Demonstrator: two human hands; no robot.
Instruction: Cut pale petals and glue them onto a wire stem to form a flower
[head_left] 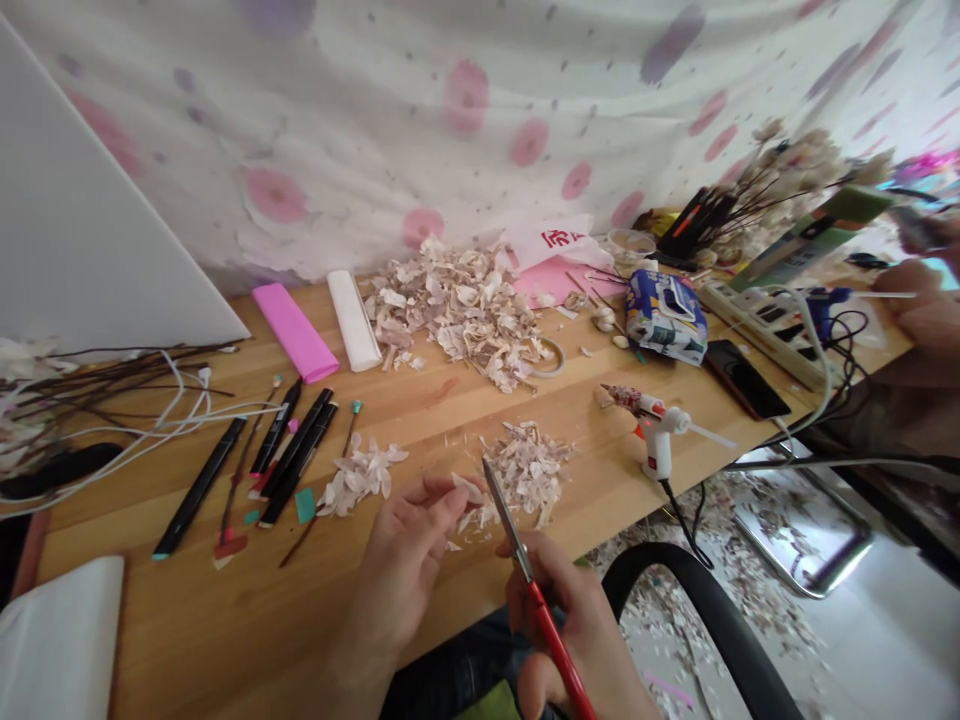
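My left hand [409, 545] pinches a small pale petal [469, 488] between thumb and fingertips, just above the table's front part. My right hand [566, 610] grips red-handled scissors [517, 548], whose blades point up and away, close to the petal but apart from it. Behind the blades lies a small pile of cut pale petals [532, 465]. To the left of my left hand is a looser cluster of whitish petals [361, 475]. Farther back rises a big heap of dried, curled petals [457, 305].
Several black markers [199, 490] lie at left. Pink [296, 335] and white paper packs [354, 320] are behind them. To the right are a glue gun [656, 430], a wipes pack [666, 312], a phone [746, 380] and a power strip [765, 325]. Another person's hand [926, 305] shows at far right.
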